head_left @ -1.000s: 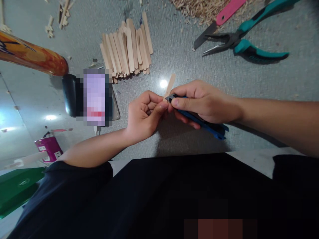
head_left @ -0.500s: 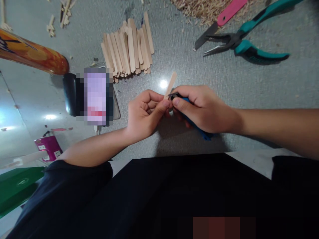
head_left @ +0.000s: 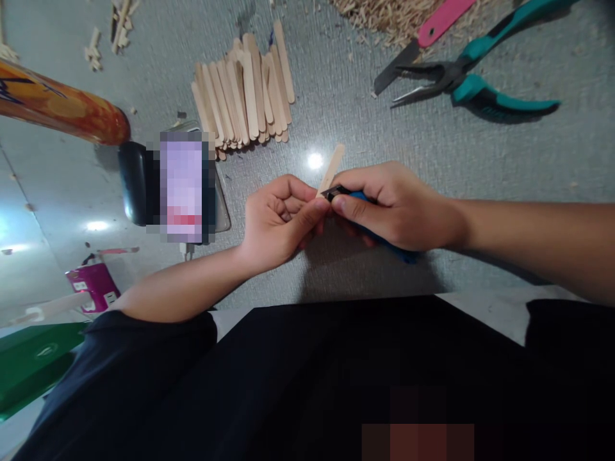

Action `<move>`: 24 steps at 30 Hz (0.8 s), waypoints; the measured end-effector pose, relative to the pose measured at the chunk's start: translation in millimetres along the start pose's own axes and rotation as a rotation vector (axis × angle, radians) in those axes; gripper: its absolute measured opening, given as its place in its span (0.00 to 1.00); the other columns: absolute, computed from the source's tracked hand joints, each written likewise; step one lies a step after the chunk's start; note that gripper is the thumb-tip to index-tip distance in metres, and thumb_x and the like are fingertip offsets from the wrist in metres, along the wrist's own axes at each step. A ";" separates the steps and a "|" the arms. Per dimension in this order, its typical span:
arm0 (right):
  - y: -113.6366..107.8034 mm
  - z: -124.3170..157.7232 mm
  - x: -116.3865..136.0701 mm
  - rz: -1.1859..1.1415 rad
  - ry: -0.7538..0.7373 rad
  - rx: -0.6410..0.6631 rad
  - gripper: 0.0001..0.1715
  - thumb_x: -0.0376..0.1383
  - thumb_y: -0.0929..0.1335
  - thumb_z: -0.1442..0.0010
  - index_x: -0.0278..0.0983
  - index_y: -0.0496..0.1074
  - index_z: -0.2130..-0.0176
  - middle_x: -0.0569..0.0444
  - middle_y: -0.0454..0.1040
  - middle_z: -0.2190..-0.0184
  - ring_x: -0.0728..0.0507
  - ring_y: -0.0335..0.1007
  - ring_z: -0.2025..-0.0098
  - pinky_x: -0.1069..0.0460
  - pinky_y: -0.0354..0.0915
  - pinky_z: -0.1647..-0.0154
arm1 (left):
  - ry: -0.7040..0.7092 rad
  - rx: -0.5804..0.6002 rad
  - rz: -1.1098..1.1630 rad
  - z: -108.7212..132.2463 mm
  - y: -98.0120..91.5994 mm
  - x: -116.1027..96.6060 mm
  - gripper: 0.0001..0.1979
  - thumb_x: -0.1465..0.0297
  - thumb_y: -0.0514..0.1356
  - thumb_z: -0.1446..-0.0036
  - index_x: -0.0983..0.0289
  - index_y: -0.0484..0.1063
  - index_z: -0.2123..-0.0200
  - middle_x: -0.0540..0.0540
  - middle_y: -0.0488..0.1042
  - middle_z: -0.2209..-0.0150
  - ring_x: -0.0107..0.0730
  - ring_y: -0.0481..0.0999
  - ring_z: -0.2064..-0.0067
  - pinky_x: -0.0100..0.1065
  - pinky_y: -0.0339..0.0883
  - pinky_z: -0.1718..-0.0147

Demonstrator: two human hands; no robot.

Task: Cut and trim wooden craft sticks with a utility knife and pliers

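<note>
Between thumb and fingers, my left hand (head_left: 283, 218) pinches a flat wooden craft stick (head_left: 332, 168) near its lower end; its rounded tip points up and to the right. My right hand (head_left: 396, 205) is wrapped round a blue utility knife (head_left: 358, 196), thumb pressed near its dark metal head. The knife's tip lies against the stick, close to my left thumb. How deep the blade sits in the wood I cannot tell. Above my left hand, a pile of similar craft sticks (head_left: 245, 96) lies on the grey table (head_left: 336, 275).
Teal-handled pliers (head_left: 454, 75) and a pink-handled blade (head_left: 442, 24) lie at upper right beside a heap of wood shavings (head_left: 384, 19). On the left are a phone (head_left: 181, 186), a black case (head_left: 133, 184), an orange can (head_left: 67, 102) and a purple socket block (head_left: 93, 285).
The knife in my right hand has tilted flatter, its head now lying across the stick by my left thumb. The stick has dipped slightly.
</note>
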State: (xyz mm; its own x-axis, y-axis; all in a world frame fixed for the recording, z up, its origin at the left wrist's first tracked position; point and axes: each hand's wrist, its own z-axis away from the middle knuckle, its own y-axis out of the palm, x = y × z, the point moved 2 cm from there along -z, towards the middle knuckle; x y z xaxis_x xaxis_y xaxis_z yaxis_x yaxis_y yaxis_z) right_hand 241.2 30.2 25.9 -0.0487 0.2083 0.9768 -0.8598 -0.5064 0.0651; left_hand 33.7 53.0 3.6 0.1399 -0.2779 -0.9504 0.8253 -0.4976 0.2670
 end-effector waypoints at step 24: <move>-2.5 -2.9 -4.9 -0.162 0.137 0.061 0.21 0.42 0.75 0.19 0.39 0.74 0.65 0.60 0.75 0.75 0.52 0.69 0.81 0.55 0.60 0.82 | 0.058 -0.093 -0.005 1.3 2.6 3.6 0.24 0.54 0.84 0.38 0.60 0.76 0.60 0.46 0.83 0.74 0.20 0.71 0.85 0.25 0.62 0.86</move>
State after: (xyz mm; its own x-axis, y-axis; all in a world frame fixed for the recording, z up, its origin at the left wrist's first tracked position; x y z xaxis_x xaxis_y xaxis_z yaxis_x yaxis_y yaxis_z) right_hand 242.1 32.9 20.4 0.0156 0.4011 0.9159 -0.8298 -0.5059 0.2357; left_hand 35.6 49.7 1.1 0.1650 -0.2262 -0.9600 0.8731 -0.4192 0.2489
